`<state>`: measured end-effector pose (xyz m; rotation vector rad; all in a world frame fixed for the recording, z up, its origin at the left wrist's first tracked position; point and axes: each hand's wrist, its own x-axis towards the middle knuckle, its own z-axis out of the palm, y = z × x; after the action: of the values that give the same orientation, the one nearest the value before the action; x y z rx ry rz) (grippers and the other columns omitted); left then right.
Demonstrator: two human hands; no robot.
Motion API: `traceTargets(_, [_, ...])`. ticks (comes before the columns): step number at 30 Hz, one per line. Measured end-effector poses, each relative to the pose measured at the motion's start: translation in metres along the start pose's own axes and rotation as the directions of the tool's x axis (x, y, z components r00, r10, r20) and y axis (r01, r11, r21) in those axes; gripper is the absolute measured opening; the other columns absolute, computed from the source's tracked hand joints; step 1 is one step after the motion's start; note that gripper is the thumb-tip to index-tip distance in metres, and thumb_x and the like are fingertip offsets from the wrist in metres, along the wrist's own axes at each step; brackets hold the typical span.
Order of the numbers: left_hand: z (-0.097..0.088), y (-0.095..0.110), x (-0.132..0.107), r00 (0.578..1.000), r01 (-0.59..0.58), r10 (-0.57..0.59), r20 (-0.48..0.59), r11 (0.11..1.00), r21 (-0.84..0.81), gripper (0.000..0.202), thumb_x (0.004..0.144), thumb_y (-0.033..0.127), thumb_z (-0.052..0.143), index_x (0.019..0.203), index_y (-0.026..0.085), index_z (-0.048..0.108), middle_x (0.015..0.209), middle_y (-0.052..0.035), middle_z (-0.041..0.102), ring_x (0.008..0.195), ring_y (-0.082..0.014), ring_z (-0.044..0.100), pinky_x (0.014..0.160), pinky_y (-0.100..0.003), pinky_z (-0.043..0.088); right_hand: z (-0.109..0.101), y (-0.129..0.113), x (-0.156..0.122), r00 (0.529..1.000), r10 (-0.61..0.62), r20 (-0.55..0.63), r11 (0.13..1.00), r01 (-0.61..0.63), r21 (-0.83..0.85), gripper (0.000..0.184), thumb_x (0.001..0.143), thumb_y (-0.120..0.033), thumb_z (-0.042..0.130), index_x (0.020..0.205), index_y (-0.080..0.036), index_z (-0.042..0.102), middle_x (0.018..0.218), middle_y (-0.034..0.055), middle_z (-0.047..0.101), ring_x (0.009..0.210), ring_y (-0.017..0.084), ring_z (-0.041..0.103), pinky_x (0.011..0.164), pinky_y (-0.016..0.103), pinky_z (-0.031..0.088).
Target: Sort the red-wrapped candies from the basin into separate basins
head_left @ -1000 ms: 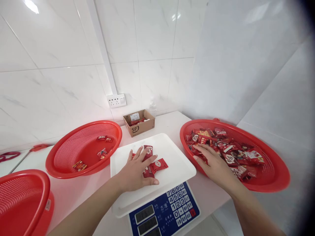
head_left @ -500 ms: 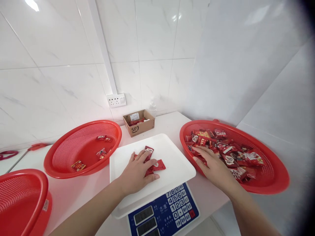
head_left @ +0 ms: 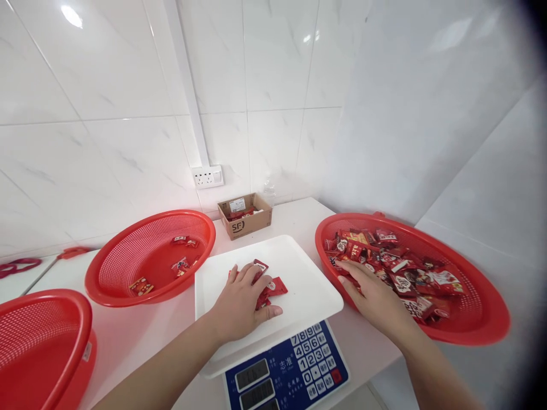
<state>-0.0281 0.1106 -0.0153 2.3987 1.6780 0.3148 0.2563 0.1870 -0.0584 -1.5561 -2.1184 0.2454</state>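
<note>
My left hand (head_left: 245,302), half curled, covers red packets (head_left: 277,286) at the middle of the tray (head_left: 310,293); I cannot tell if it grips them. Right of them, the tray continues to its edge, near the right basket (head_left: 487,322). My right hand (head_left: 378,299), loosely bent, is over this basket's left side; its hold is hidden.

Bright; glare spots the wall tiles (head_left: 123,68) (upper right corner blackened).
</note>
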Motion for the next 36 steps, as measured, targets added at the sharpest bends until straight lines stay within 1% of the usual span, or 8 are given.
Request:
traceTargets(4, [-0.002,0.0,-0.003,0.998,-0.05,0.05,0.042,0.999,-0.004,0.064,0.079,0.069,0.036,0.131,0.033,0.041,0.144,-0.0096,0.03,0.136,-0.0334,0.016,0.107,-0.061,0.012,-0.001,-0.003,0.0,1.0,0.018,0.02,1.0,-0.018,-0.009,0.041,0.089,-0.04,0.034,0.121,-0.022,0.052,0.131,0.0071,0.052,0.12,0.025,0.048,0.098,0.044,0.042])
traceTargets(8, [-0.003,0.0,-0.003,0.995,-0.053,0.054,0.084,0.999,-0.005,0.065,0.077,0.072,0.036,0.129,0.034,0.043,0.148,-0.0089,0.026,0.136,-0.0357,0.017,0.104,-0.064,0.016,-0.002,-0.003,-0.001,1.0,0.005,0.001,1.0,-0.005,-0.015,0.039,0.089,-0.039,0.036,0.12,-0.023,0.053,0.129,0.0072,0.054,0.117,0.025,0.05,0.095,0.045,0.044])
traceTargets(13, [-0.003,0.0,-0.002,1.0,-0.013,0.013,0.022,1.0,0.004,0.06,0.08,0.067,0.038,0.126,0.03,0.047,0.142,-0.0084,0.037,0.131,-0.0305,0.03,0.103,-0.055,0.027,-0.002,-0.003,0.0,0.999,0.023,0.034,1.0,-0.023,-0.019,0.042,0.089,-0.04,0.033,0.122,-0.021,0.052,0.13,0.0071,0.052,0.12,0.024,0.048,0.098,0.043,0.042])
traceTargets(19, [-0.001,0.0,-0.002,0.998,0.008,-0.008,-0.065,1.0,-0.005,0.052,0.08,0.062,0.045,0.117,0.025,0.053,0.118,-0.0083,0.053,0.109,-0.0277,0.047,0.093,-0.048,0.037,-0.003,-0.004,-0.001,0.999,0.033,0.04,0.999,-0.032,-0.017,0.042,0.09,-0.041,0.032,0.122,-0.022,0.051,0.131,0.0059,0.052,0.12,0.023,0.047,0.098,0.043,0.042])
traceTargets(22, [-0.001,-0.001,-0.003,0.998,0.004,-0.004,-0.068,1.0,-0.01,0.056,0.079,0.064,0.045,0.12,0.026,0.051,0.118,-0.0083,0.052,0.108,-0.0278,0.047,0.096,-0.05,0.034,-0.002,-0.004,-0.001,1.0,0.018,0.019,1.0,-0.017,-0.019,0.04,0.089,-0.04,0.034,0.12,-0.024,0.053,0.129,0.0052,0.054,0.118,0.024,0.05,0.096,0.043,0.044])
traceTargets(27, [-0.001,-0.001,-0.005,0.999,-0.035,0.034,-0.031,0.999,-0.027,0.059,0.076,0.066,0.048,0.124,0.032,0.049,0.125,-0.0065,0.049,0.122,-0.0283,0.037,0.108,-0.056,0.014,-0.003,-0.004,-0.002,1.0,0.001,-0.003,1.0,-0.001,-0.015,0.038,0.089,-0.04,0.035,0.118,-0.024,0.055,0.127,0.0051,0.056,0.115,0.024,0.052,0.093,0.043,0.046])
traceTargets(33, [-0.008,-0.004,-0.009,0.997,-0.014,0.009,-0.076,0.998,-0.067,0.051,0.08,0.061,0.047,0.118,0.028,0.052,0.123,-0.0064,0.052,0.12,-0.0262,0.041,0.109,-0.055,0.016,-0.003,-0.003,-0.002,1.0,-0.011,-0.006,1.0,0.011,0.0,0.038,0.089,-0.04,0.036,0.119,-0.025,0.054,0.126,0.0058,0.056,0.114,0.024,0.053,0.093,0.044,0.046])
traceTargets(36, [-0.015,-0.014,-0.012,0.989,0.079,-0.084,-0.119,0.996,-0.047,0.042,0.089,0.049,0.035,0.123,0.027,0.049,0.13,-0.0073,0.049,0.125,-0.0253,0.038,0.108,-0.052,0.022,-0.002,-0.002,-0.001,1.0,-0.011,-0.01,1.0,0.011,-0.003,0.038,0.088,-0.039,0.036,0.119,-0.024,0.054,0.125,0.007,0.057,0.113,0.025,0.054,0.093,0.044,0.045])
